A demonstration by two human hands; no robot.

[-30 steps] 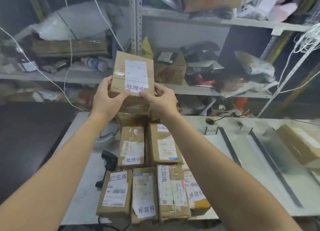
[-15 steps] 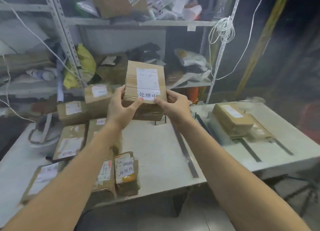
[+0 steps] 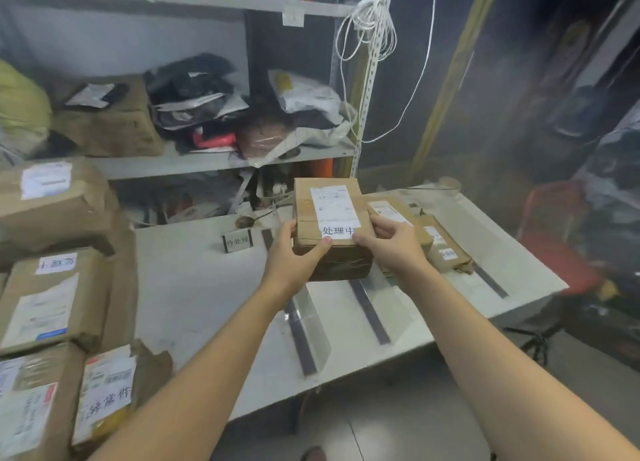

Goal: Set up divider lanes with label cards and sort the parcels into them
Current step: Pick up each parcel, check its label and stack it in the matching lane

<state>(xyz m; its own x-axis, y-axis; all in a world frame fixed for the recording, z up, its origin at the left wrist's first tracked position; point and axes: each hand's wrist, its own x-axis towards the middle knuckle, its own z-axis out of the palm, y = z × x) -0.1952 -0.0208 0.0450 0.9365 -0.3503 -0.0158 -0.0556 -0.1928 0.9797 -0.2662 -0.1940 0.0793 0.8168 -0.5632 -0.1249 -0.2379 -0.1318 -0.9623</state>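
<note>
Shelving rack (image 3: 214,159): grey metal behind the table, stuffed with bags and cartons, and a white cord (image 3: 367,28) is looped on its right post.
Table (image 3: 194,287): a pale top, running from the heap on the left out to the lanes on the right.
Unsorted parcels (image 3: 52,298): brown boxes heaped at the left edge of the table, white labels up, well apart from the hands.
Red chair (image 3: 554,239): just off the table's right end.
Held parcel (image 3: 332,228): here's the one in play! It's a brown carton whose white label reads 处理中, up over the lane between the clear divider and the second strip. Whether its underside touches the table, I can't tell.
Sorted parcels (image 3: 446,249): flat ones lying just right of the carton, one partly behind the right hand.
Left hand (image 3: 294,256): clamped on the carton's near-left corner, thumb on top, fingers wrapped round the side.
Right hand (image 3: 394,246): gripping the near-right corner, thumb tip on the label's edge.
Clear divider (image 3: 308,325): upright on a dark base, below the left wrist.
Second strip (image 3: 369,310): dark, alongside it.
Far strip (image 3: 490,282): beyond the sorted parcels.
Label card (image 3: 237,241): standing, left of the carton.
</note>
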